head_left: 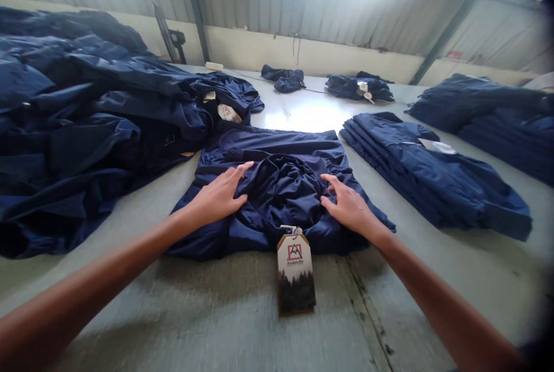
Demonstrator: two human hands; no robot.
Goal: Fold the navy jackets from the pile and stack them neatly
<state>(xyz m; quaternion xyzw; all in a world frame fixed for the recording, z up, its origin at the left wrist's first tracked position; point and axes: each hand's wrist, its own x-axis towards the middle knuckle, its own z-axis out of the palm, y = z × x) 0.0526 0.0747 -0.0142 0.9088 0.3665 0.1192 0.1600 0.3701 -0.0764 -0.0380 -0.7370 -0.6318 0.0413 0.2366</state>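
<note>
A navy blue garment (277, 147) lies folded on the grey table (208, 314) in front of me, its hood or collar bunched in a round shape in the middle. My left hand (223, 193) rests on the garment to the left of that bunch, thumb and fingers apart. On the other side, my right hand (346, 202) touches the cloth, also with its fingers apart. Neither hand holds anything visible. A paper tag (296, 274) with a mountain logo and dark trees hangs from the garment's near edge onto the table.
A large heap of navy garments (64, 124) fills the left side. Folded garments (415, 170) are stacked at the right, with another stack (497, 112) beyond. Two small bundles (283, 79) (359, 88) lie at the back, near the wall.
</note>
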